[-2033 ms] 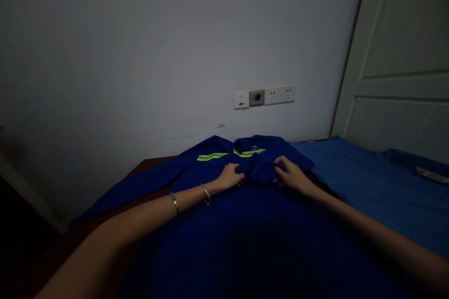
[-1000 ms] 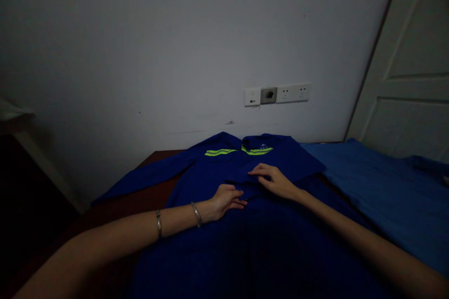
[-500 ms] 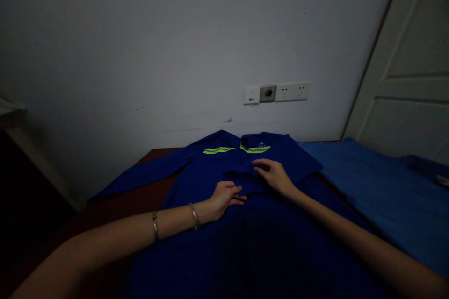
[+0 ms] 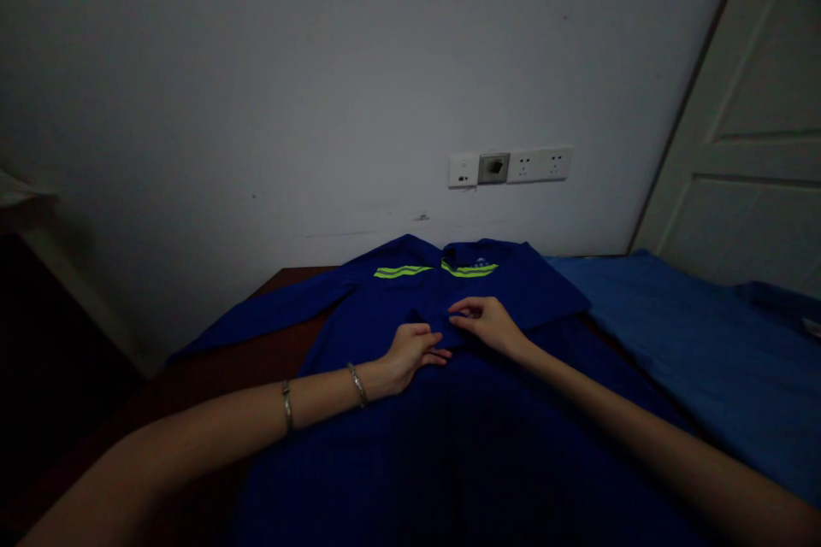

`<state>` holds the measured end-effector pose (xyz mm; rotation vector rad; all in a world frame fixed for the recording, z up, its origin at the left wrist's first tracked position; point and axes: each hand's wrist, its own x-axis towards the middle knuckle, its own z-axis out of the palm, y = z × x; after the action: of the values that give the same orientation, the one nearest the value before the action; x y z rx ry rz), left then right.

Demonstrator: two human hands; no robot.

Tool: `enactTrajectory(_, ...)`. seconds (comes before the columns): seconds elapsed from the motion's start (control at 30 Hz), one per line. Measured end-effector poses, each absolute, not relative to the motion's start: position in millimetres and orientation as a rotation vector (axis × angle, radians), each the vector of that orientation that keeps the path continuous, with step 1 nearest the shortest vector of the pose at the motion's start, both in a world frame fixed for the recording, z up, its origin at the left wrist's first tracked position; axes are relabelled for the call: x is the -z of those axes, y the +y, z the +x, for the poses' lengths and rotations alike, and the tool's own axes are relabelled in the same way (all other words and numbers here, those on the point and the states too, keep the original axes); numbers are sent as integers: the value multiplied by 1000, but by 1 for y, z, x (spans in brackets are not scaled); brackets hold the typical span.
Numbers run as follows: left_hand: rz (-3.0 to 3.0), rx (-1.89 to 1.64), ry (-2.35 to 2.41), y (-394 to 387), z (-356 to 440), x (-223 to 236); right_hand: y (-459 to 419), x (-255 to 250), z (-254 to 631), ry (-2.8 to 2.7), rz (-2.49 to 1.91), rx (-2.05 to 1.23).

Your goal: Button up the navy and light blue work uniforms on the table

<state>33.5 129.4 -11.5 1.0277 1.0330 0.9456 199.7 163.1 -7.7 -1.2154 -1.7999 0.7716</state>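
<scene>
the right hand reaches in from the right, palm down, thumb and forefinger drawn nearly together with a bit of dark blue cloth seeming caught between the tips. it belongs to the long-sleeved dark blue cloth garment with yellow-green reflective chest stripes, which lies spread directly beneath both hands. the garment's long axis runs away from the person, its collar end nearest the pale plain wall, its lower part fading into shadow towards the wearer; one sleeve stretches out to the left over the red-brown tabletop. the left hand is just beside the right, slightly nearer the person, at about the garment's middle line; the right sits a little closer to the collar. the left hand is turned partly on its side, fingers half curled and slightly parted, touching the cloth; whether it pinches any, i cannot tell. both forearms slant inward, wrists low, fingertips nearly meeting.
</scene>
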Motion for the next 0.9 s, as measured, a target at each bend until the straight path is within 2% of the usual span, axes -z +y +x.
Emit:
enactTrajectory(0.3,966,-994,1007,129,40,10,164,12,200,-1672,-1178,-990)
enactTrajectory(0.57,936,-961,945,128,39,4,159,17,200,-1734,-1164,-914)
enactTrajectory(0.9,1299,-903,945,147,35,15,159,14,200,-1689,-1262,-909)
